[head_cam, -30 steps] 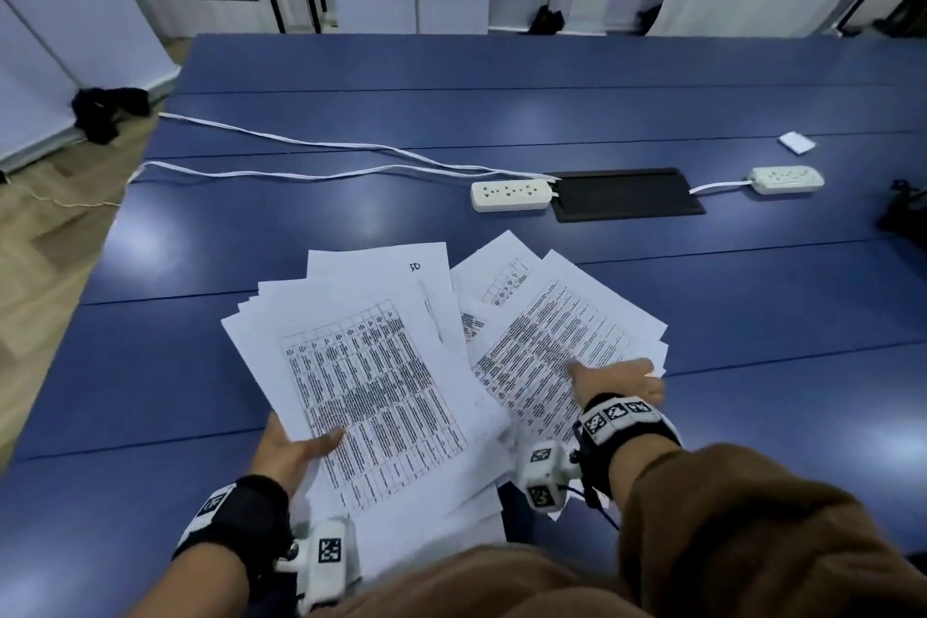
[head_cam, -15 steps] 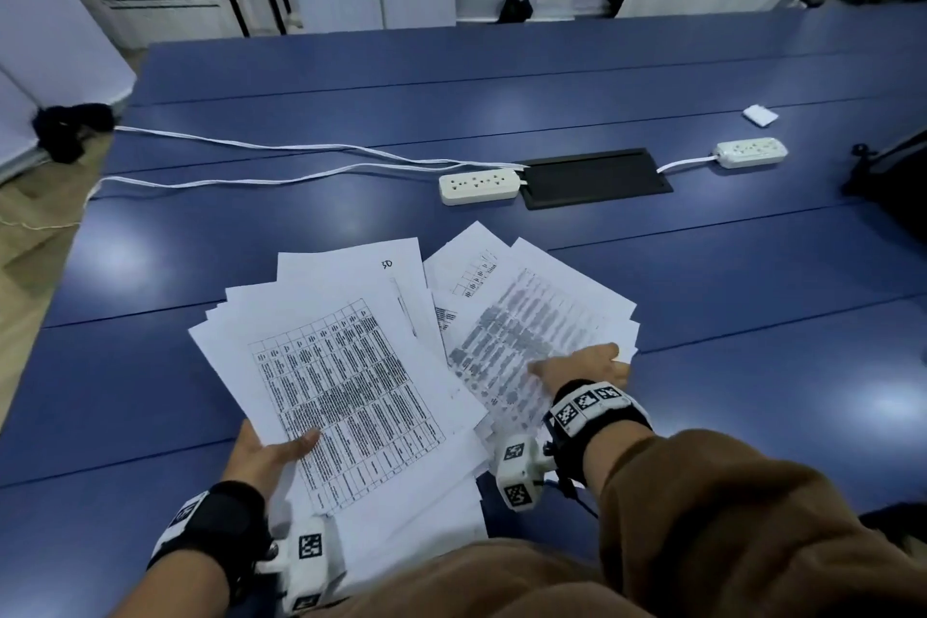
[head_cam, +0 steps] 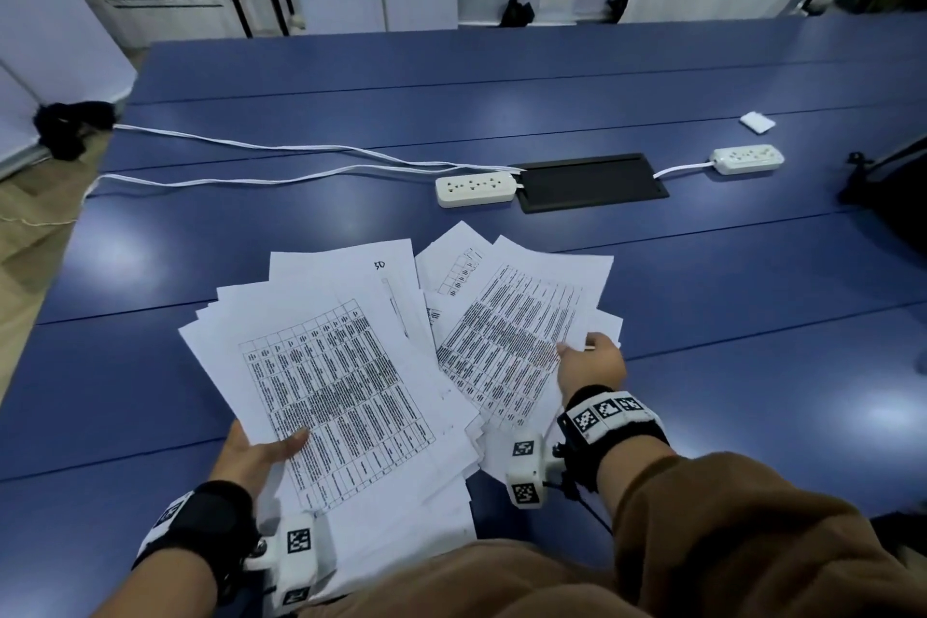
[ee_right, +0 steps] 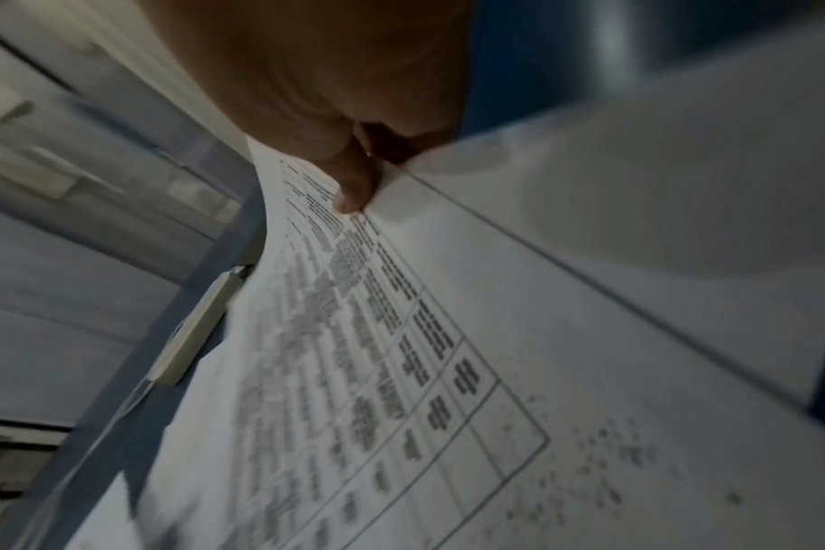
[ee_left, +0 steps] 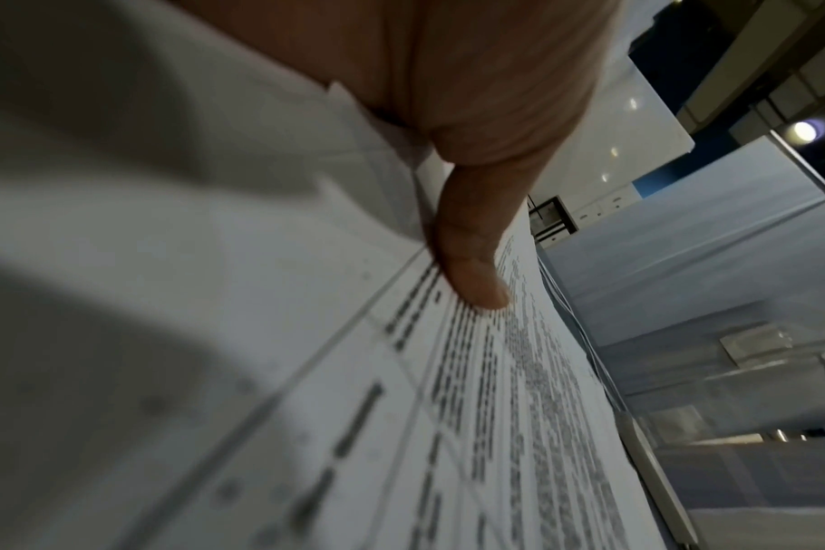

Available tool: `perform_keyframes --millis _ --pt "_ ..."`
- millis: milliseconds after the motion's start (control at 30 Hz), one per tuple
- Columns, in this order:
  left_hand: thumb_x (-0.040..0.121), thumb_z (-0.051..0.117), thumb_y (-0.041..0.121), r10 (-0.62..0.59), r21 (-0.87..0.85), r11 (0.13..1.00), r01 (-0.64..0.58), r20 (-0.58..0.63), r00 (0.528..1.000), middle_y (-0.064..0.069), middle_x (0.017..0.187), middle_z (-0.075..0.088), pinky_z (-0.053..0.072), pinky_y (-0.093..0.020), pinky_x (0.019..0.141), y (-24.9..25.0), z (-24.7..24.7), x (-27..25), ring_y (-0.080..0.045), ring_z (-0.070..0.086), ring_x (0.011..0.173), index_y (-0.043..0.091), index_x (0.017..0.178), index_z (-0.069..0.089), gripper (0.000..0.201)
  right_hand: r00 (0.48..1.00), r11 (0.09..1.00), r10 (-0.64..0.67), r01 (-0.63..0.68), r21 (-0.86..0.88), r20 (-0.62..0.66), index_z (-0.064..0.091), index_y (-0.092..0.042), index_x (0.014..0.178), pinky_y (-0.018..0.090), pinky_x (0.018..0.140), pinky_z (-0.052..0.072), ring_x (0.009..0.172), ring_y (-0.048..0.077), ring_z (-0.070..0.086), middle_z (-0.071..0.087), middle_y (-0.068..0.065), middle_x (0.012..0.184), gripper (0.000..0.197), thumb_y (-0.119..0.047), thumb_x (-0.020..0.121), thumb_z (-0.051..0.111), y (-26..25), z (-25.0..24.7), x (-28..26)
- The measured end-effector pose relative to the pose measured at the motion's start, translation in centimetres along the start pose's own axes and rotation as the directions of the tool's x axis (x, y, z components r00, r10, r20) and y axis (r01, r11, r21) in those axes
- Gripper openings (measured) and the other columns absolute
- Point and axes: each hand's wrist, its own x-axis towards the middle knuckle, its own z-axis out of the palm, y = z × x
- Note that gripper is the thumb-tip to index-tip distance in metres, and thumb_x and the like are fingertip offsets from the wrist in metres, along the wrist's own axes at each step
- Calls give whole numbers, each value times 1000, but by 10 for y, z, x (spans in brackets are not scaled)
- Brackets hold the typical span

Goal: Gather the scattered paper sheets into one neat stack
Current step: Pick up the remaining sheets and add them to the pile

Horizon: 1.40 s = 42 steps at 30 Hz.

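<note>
Two fanned piles of white printed paper sheets lie on the blue table, near its front edge. My left hand holds the left pile at its near left corner, thumb on the top table-printed sheet. The left wrist view shows that thumb pressing on the printed sheet. My right hand grips the right pile at its right edge, thumb on top. Seen from the right wrist, the thumb pinches the top sheet. The two piles overlap in the middle.
Behind the papers lie a white power strip, a black floor-box panel and a second power strip. White cables run left off the table. A small white pad sits far right; a dark object is at the right edge.
My right hand has slid from lying on the right pile to gripping its right edge, and that pile has turned slightly. The left hand keeps its hold.
</note>
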Motion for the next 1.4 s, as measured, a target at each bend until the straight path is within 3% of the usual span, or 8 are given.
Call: perform_keyframes --millis 200,333,467,800,1000,1133,1233,1400 --pt "73 74 -3 0 -38 999 0 8 1000 -3 142 44 25 -44 113 6 4 -3 -22 40 129 15 145 28 87 985 981 -169 163 -108 -47 57 -4 116 30 65 38 73 30 54 54 16 87 22 -4 95 52 1 -21 20" --pt "76 70 -8 -9 -45 999 9 -3 1000 -6 141 46 24 -43 113 10 5 -6 -25 39 132 13 145 29 83 963 966 -240 224 -131 -124 57 4 110 33 68 36 93 41 58 59 26 101 23 7 92 43 3 -31 36" --pt "79 65 -13 -9 -75 997 10 15 1000 -6 137 46 28 -36 108 12 5 -6 -22 43 127 10 146 29 79 933 943 -333 331 -39 -139 45 -7 93 27 51 29 63 25 41 47 3 75 28 16 84 31 -32 -54 41" --pt "77 70 -8 -53 -72 996 50 -37 998 -10 142 48 28 -39 110 8 -3 0 -27 46 129 8 145 30 81 761 533 -362 643 -549 539 53 -14 102 53 94 44 104 39 53 49 14 104 19 -4 90 42 -78 2 79" --pt "79 67 -10 -36 -72 997 31 -58 998 -13 139 49 28 -36 107 10 1 -3 -21 46 119 9 144 30 78 735 513 -379 672 -533 562 53 -22 133 48 108 36 134 39 32 30 18 150 40 -24 93 57 -56 40 77" --pt "77 68 -11 -50 -68 997 46 -67 997 -15 135 52 30 -37 106 10 2 -2 -23 48 116 7 140 36 73 736 432 -311 673 -601 601 35 -41 139 52 108 34 139 34 25 24 10 152 104 -57 51 88 -62 39 75" --pt "76 70 -9 -62 -44 997 59 -73 995 -14 134 53 31 -39 107 10 1 -1 -25 49 115 7 139 36 74 782 367 -272 623 -691 561 16 -33 146 52 102 36 134 30 33 35 8 141 137 -68 34 87 -65 37 78" --pt "75 69 -12 -60 -50 997 56 -73 996 -9 129 53 30 -39 109 9 1 1 -25 49 117 6 140 35 76 804 384 -198 590 -710 561 36 -22 134 53 103 34 131 30 38 47 4 134 120 -71 36 84 -61 34 78"
